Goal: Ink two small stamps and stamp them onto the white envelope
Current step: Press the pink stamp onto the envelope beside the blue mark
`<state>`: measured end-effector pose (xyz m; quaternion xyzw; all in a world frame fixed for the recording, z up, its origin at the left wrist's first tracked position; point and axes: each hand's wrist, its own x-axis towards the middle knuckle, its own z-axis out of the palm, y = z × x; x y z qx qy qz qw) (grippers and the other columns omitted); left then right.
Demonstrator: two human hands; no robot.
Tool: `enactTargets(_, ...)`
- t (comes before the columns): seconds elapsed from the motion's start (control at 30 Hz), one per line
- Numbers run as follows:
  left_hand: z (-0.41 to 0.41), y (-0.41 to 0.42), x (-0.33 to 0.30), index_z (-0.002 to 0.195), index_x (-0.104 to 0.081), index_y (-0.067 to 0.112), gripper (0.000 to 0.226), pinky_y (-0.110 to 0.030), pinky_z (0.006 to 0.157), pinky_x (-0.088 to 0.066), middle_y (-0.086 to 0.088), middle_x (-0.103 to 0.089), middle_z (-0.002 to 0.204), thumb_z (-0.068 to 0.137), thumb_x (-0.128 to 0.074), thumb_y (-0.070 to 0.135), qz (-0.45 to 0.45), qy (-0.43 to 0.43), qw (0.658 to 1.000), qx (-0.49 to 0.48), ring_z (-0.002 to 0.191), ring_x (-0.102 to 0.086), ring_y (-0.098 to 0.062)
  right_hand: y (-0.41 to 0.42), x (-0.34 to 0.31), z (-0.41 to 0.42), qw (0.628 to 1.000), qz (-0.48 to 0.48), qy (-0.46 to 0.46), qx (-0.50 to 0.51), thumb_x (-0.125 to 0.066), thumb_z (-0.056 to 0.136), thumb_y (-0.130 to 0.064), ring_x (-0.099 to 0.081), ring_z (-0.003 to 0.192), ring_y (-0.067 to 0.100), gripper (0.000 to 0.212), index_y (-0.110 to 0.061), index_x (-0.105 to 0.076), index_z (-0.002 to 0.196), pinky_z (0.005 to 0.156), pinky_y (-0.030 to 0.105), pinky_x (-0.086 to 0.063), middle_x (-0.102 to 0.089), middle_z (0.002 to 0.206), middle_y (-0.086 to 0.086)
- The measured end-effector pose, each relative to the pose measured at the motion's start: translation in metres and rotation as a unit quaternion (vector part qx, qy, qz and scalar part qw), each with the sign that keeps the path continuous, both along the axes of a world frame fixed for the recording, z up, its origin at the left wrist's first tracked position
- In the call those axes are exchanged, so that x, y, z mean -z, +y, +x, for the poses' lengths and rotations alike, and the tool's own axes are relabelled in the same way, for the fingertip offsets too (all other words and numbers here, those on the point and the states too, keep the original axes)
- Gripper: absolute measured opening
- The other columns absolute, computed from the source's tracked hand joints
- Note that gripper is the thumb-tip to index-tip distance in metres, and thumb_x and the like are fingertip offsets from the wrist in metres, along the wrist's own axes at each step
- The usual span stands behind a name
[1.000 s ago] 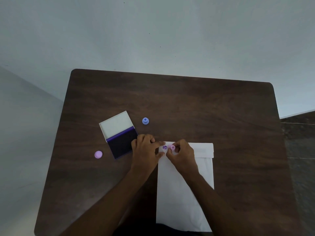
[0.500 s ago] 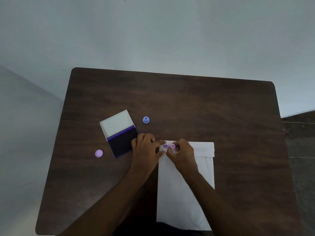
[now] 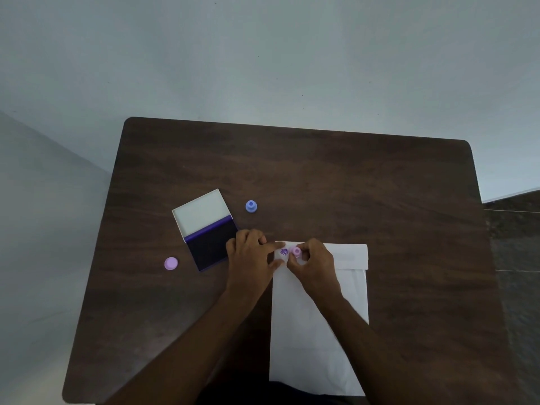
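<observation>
A white envelope (image 3: 321, 340) lies lengthwise on the dark wooden table (image 3: 321, 176), flap end away from me. My right hand (image 3: 314, 264) pinches a small pink stamp (image 3: 297, 251) standing on the envelope's top-left corner. A purple print (image 3: 283, 252) shows just left of the stamp. My left hand (image 3: 251, 258) rests on the envelope's left edge, with a finger and thumb holding the corner flat. A blue stamp (image 3: 251, 206) stands alone further back. The open ink pad (image 3: 214, 247) with its white lid (image 3: 201, 213) lies to the left.
A round pink cap (image 3: 171, 263) lies on the table left of the ink pad. The table's far edge meets a pale wall. A dark tiled floor shows at the right.
Both hands stay in place with the pink stamp held on the envelope corner. Only the view has shifted slightly.
</observation>
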<state>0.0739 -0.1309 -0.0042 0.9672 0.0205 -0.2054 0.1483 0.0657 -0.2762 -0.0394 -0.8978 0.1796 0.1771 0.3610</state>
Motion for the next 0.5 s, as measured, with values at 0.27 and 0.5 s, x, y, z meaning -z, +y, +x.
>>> enactTargets(0.27, -0.001, 0.002, 0.000, 0.126, -0.056, 0.023, 0.051, -0.035, 0.105, -0.028, -0.002, -0.050, 0.135, 0.085, -0.059, 0.054, 0.007, -0.016, 1.000, 0.010, 0.127, -0.038, -0.021, 0.002, -0.003, -0.002, 1.000, 0.015, -0.018, 0.019, -0.075, 0.077, -0.034, -0.054, 0.070, 0.012, 0.027, -0.016, -0.055, 0.084, 0.063, 0.014, -0.040, -0.059, 0.083, -0.004)
enactTargets(0.5, 0.002, 0.004, 0.005, 0.119, -0.061, 0.026, 0.050, -0.034, 0.101, -0.029, 0.001, -0.052, 0.129, 0.080, -0.064, 0.056, 0.008, -0.023, 1.000, 0.007, 0.124, -0.038, -0.019, -0.016, -0.013, 0.003, 0.972, 0.150, -0.039, 0.174, -0.076, 0.076, -0.032, -0.064, 0.074, 0.017, 0.025, -0.013, -0.060, 0.078, 0.063, 0.029, -0.052, -0.068, 0.078, 0.001)
